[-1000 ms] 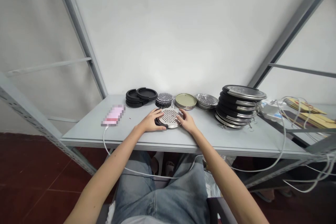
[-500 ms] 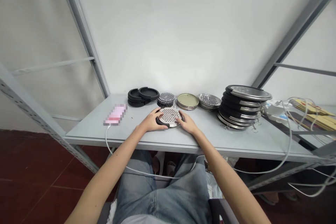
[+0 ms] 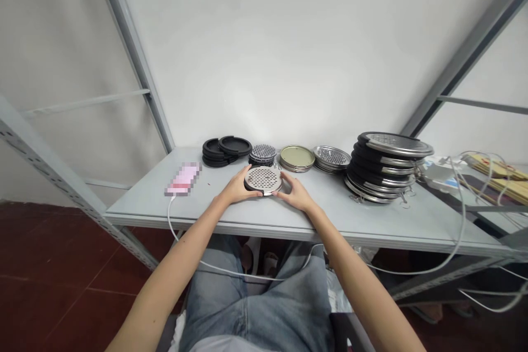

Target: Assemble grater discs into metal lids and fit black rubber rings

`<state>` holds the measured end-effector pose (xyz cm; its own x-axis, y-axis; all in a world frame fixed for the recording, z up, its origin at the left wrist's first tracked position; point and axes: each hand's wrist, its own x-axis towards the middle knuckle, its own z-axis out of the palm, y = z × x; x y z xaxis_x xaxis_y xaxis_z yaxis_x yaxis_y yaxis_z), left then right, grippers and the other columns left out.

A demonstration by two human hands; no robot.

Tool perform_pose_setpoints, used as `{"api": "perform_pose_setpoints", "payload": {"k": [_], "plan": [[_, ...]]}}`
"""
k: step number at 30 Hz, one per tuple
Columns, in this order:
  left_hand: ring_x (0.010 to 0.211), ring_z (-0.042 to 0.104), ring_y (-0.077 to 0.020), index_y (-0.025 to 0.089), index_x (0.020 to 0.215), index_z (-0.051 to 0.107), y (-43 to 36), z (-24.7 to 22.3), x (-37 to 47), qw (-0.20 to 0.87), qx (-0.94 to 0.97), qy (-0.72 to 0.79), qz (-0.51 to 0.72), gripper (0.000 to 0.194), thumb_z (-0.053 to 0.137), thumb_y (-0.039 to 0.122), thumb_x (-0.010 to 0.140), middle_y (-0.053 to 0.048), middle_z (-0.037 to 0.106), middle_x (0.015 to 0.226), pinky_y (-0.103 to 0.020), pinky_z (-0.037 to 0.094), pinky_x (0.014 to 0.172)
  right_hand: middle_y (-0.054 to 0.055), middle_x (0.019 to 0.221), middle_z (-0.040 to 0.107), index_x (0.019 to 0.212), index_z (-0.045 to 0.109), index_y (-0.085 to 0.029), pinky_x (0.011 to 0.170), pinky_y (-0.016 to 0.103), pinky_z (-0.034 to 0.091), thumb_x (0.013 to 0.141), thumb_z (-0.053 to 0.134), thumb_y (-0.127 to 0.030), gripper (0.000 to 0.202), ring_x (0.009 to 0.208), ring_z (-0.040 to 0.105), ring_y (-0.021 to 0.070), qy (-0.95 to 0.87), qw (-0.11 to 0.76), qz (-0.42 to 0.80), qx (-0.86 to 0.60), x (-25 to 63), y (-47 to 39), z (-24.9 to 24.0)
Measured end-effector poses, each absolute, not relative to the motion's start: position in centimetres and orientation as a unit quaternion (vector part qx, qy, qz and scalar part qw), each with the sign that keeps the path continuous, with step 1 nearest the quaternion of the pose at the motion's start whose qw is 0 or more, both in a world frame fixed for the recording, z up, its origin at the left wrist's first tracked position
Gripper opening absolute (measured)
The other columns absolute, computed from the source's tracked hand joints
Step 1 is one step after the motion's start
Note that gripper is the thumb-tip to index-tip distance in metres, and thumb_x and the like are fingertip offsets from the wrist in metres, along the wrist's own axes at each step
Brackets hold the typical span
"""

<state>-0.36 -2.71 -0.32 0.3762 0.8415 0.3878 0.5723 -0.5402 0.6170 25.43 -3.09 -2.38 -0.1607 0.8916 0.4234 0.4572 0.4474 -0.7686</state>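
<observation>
A round perforated metal disc point(image 3: 263, 179) with a black rim on its left side lies on the grey table, between my hands. My left hand point(image 3: 239, 186) grips its left edge, thumb at the front and fingers behind. At the right edge, my right hand point(image 3: 296, 191) has thumb and fingers spread around the metal rim. Just behind stand a small stack of spiked grey discs point(image 3: 263, 152) and a stack of pale green round plates point(image 3: 297, 157).
Black rings point(image 3: 234, 146) are stacked at the back left. Perforated metal discs point(image 3: 331, 157) lie right of the green plates, beside a tall stack of rimmed discs point(image 3: 383, 168). A pink phone point(image 3: 184, 179) with a white cable lies left. Grey metal posts point(image 3: 142, 60) frame the table.
My right thumb has moved off the disc's top to its front edge, and the right fingers are spread wider. The view has shifted slightly.
</observation>
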Motion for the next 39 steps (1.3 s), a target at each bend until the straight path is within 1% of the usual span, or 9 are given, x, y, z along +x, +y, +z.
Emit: {"api": "perform_pose_setpoints", "payload": {"k": [8,13,17,20,23,26,28,34,39], "plan": [[0.142,0.033,-0.0350,0.020,0.147,0.038,-2.8,-0.4,-0.5,0.182,0.818,0.437,0.328,0.106,0.081,0.061,0.059,-0.013,0.038,0.152,-0.046,0.029,0.117,0.011,0.137,0.058,0.129,0.060,-0.020,0.115,0.050,0.032,0.053,0.089,-0.041,0.084,0.130,0.051,0.0320,-0.692,0.471,0.321,-0.442,25.5,-3.2,-2.5],[0.142,0.032,-0.0352,0.017,0.143,0.045,-2.4,-1.1,-0.6,0.169,0.817,0.457,0.310,0.099,0.077,0.065,0.063,-0.016,0.032,0.155,-0.045,0.029,0.118,0.016,0.141,0.053,0.132,0.057,-0.015,0.116,0.052,0.028,0.054,0.086,-0.049,0.090,0.135,0.043,0.0352,-0.715,0.440,0.247,-0.484,25.4,-2.7,-2.9],[0.142,0.032,-0.0360,0.017,0.141,0.048,-2.4,-1.2,-0.6,0.166,0.817,0.459,0.308,0.096,0.076,0.065,0.063,-0.016,0.033,0.154,-0.046,0.029,0.118,0.016,0.143,0.051,0.131,0.058,-0.016,0.116,0.053,0.026,0.062,0.079,-0.056,0.082,0.138,0.039,0.0363,-0.754,0.391,0.209,-0.485,25.5,-2.3,-3.2],[0.142,0.033,-0.0362,0.018,0.139,0.051,-2.5,-1.1,-0.6,0.167,0.815,0.466,0.300,0.095,0.075,0.067,0.062,-0.017,0.032,0.155,-0.045,0.030,0.117,0.016,0.146,0.048,0.132,0.057,-0.015,0.118,0.051,0.024,0.067,0.075,-0.057,0.080,0.140,0.036,0.0359,-0.771,0.379,0.203,-0.470,25.6,-2.3,-3.3],[0.142,0.033,-0.0368,0.017,0.137,0.054,-2.7,-0.9,-0.5,0.173,0.814,0.472,0.293,0.093,0.075,0.068,0.062,-0.017,0.029,0.156,-0.045,0.030,0.117,0.014,0.146,0.049,0.134,0.057,-0.016,0.118,0.050,0.024,0.074,0.069,-0.053,0.071,0.141,0.035,0.0340,-0.758,0.390,0.225,-0.471,25.7,-2.2,-3.5],[0.142,0.031,-0.0377,0.017,0.137,0.053,-2.9,-0.7,-0.4,0.178,0.814,0.472,0.289,0.093,0.076,0.067,0.062,-0.017,0.028,0.157,-0.047,0.030,0.117,0.011,0.143,0.052,0.132,0.059,-0.018,0.119,0.049,0.024,0.084,0.057,-0.045,0.055,0.140,0.037,0.0307,-0.736,0.403,0.242,-0.487,25.7,-1.9,-3.8],[0.143,0.029,-0.0387,0.018,0.138,0.053,-3.1,-0.5,-0.3,0.177,0.817,0.470,0.284,0.095,0.078,0.066,0.060,-0.017,0.027,0.157,-0.048,0.028,0.117,0.011,0.142,0.053,0.132,0.059,-0.018,0.119,0.049,0.024,0.088,0.050,-0.042,0.051,0.140,0.038,0.0295,-0.736,0.395,0.238,-0.496,25.7,-1.7,-3.9],[0.145,0.024,-0.0388,0.017,0.141,0.049,-3.2,-0.2,-0.2,0.173,0.823,0.471,0.267,0.103,0.079,0.067,0.057,-0.018,0.025,0.157,-0.049,0.026,0.118,0.008,0.139,0.057,0.134,0.059,-0.019,0.118,0.050,0.026,0.091,0.042,-0.037,0.049,0.138,0.041,0.0298,-0.754,0.364,0.223,-0.499,25.8,-1.5,-3.7],[0.146,0.022,-0.0391,0.020,0.144,0.045,-3.1,-0.5,-0.2,0.152,0.838,0.460,0.251,0.106,0.079,0.068,0.056,-0.017,0.023,0.158,-0.050,0.025,0.118,0.006,0.135,0.060,0.132,0.061,-0.021,0.114,0.047,0.034,0.091,0.042,-0.033,0.047,0.130,0.051,0.0282,-0.764,0.386,0.238,-0.459,25.8,-2.2,-2.7]]}}
